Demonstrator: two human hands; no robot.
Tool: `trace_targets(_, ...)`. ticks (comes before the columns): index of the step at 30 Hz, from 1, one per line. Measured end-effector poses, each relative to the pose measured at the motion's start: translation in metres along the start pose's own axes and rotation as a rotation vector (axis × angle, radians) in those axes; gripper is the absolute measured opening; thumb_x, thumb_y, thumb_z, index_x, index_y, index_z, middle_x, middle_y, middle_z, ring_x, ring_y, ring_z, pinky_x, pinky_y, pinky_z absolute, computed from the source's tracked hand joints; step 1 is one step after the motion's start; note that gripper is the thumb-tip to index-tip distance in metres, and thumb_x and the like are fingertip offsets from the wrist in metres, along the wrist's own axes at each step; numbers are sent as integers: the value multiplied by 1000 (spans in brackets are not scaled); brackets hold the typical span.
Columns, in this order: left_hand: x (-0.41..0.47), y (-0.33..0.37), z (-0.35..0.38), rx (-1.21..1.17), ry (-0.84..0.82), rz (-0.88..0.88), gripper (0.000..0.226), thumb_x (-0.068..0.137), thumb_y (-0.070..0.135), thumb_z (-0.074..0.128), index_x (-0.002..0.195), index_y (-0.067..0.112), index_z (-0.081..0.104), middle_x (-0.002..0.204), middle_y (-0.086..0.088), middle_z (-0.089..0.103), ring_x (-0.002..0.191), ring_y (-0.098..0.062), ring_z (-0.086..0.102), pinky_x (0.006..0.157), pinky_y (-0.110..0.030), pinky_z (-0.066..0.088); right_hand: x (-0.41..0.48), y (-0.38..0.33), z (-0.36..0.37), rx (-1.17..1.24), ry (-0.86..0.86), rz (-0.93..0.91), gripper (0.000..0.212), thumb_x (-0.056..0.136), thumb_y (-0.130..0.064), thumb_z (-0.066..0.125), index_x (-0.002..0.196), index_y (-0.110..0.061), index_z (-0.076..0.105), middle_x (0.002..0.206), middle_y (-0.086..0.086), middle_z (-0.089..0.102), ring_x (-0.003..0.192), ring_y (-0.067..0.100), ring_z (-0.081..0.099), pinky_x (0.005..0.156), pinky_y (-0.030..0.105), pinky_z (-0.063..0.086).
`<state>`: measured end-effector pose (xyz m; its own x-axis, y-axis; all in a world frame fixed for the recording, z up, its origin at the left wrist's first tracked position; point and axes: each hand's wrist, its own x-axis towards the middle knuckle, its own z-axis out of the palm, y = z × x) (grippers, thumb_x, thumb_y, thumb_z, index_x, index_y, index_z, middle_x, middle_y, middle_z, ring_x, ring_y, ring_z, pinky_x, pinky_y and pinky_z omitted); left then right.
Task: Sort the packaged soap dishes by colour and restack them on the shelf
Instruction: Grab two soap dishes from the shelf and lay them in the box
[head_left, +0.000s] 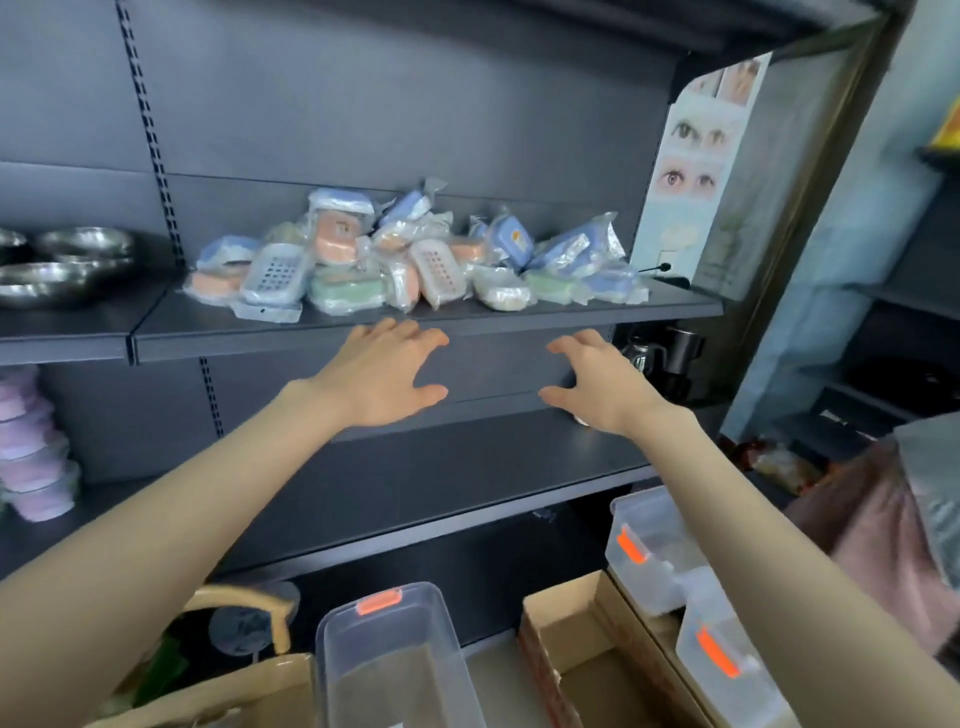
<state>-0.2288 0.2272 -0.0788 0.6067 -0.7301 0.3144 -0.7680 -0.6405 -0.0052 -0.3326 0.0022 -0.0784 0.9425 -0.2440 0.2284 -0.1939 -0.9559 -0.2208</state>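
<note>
I'm facing a dark grey metal shelving unit that fills the wall, with more racks off to the right. Its middle shelf (519, 318) carries the job. The packaged soap dishes (415, 265) lie there in one loose heap, with blue, orange, green and pale ones mixed and leaning on each other. Nothing reads as sorted yet, so I judge the task is at its very start. Steel bowls (67, 265) sit on the neighbouring shelf to the left. Clear plastic boxes (395, 654) with orange latches and a cardboard box (587, 670) stand low in front.

Both hands hover just below and in front of the shelf lip, well apart from each other. The left hand (384, 374) has its fingers spread and holds nothing. The right hand (597, 384) is also loosely splayed and bare. Held this wide, they seem placed to reach the heap from two sides, perhaps to pull packets forward and split them by colour.
</note>
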Motion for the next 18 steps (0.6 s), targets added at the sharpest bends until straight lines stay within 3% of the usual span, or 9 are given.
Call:
trace_targets(7,106,0,13,25,117,-16,63,91,51,50,145,25,31,145,-5,39,131,-25,35,105,-40,27,95,58,-17,-21,48,-35,59,92,-31,60,143,-15,38,144,8,35,132,31,35,104,43,39)
trace_targets(18,247,-30,66,-37,100,-170,60,91,49,53,141,23,35,139,-9,45,128,-30,41,102,-43,34,256,127,3,50,21,-132,58,91,-33,62,142,-14,40,146,11,35,131,33,38,107,41,35)
